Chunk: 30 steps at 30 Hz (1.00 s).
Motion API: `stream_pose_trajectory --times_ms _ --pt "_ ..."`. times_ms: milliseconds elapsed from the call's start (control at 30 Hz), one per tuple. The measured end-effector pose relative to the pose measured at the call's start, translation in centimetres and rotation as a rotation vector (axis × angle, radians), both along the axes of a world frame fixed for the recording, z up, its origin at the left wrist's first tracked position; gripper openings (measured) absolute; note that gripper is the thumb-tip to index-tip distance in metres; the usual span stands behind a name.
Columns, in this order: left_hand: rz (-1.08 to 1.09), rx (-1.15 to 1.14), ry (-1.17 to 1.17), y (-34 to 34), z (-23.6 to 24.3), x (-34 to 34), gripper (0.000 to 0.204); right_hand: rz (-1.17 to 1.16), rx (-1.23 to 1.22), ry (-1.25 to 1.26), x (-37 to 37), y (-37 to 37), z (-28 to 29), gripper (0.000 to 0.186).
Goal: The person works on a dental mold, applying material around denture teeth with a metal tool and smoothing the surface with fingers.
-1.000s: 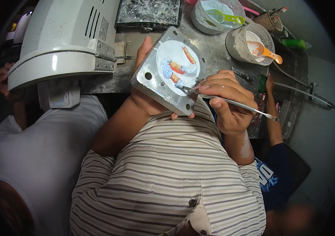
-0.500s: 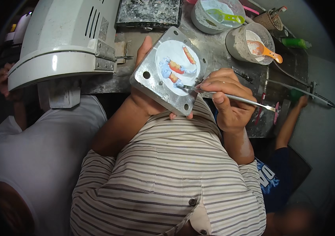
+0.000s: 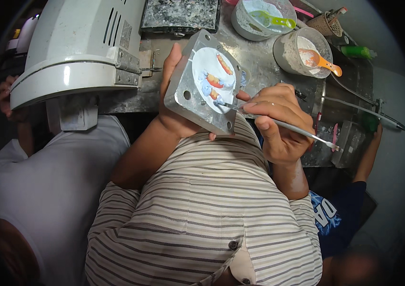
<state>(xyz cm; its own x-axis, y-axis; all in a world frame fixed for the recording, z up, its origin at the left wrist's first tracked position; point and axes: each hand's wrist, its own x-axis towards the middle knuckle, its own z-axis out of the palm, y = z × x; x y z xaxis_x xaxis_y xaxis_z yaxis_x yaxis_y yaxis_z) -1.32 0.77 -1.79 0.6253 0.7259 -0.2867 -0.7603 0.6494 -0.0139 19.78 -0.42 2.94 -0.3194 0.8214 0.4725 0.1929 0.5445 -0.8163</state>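
the metal block (image 3: 179,85) is held in the air above the tabletop's (image 3: 255,55) near edge, tilted so its white-filled face (image 3: 231,86) looks up and to the right. the left hand (image 3: 176,123) has it from below: the thumb lies up along the block's left side, while the other fingers are mostly hidden underneath, so i cannot tell how far they spread. the right hand's (image 3: 283,117) fingers are closed on a slim metal tool (image 3: 302,129) like a pen, its tip seeming to meet the blue material at the face's near end.

the block looks thick and rigid, so it is probably heavy for its size, and its smooth metal may slip if dusty or damp. i would take hold by the side walls and underside, with the palm bearing the weight and the thumb off the face. the white filling looks firm but likely chips at its rim; the red and cream pieces (image 3: 214,80) set in it look delicate, and the blue bits seem soft and easily smeared. the tool should be light and stiff, best held along its shaft.
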Motion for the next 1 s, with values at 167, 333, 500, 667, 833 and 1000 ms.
stream_pose_trajectory --times_ms 167,333,500,667,833,1000 --pt "0.0 0.072 -0.037 0.0 -0.1 0.0 0.094 0.0 0.038 -0.084 0.1 0.1 0.3 0.013" --pt "0.013 0.096 0.052 0.0 0.1 0.1 0.091 0.006 0.047 -0.082 -0.2 0.1 0.5 0.012" --pt "0.0 0.119 -0.032 0.1 0.4 -0.1 0.089 -0.018 0.051 -0.094 -0.1 0.2 0.6 0.012" --pt "0.079 0.056 -0.019 0.0 0.2 0.1 0.088 -0.013 0.051 -0.103 -0.4 0.1 0.7 0.012" --pt "0.067 0.058 -0.001 0.0 0.0 0.2 0.09 -0.017 0.051 -0.084 -0.2 0.2 0.6 0.011" --pt "0.042 0.023 -0.029 0.1 0.3 0.2 0.092 -0.018 0.024 -0.046 0.0 0.2 0.1 0.011"
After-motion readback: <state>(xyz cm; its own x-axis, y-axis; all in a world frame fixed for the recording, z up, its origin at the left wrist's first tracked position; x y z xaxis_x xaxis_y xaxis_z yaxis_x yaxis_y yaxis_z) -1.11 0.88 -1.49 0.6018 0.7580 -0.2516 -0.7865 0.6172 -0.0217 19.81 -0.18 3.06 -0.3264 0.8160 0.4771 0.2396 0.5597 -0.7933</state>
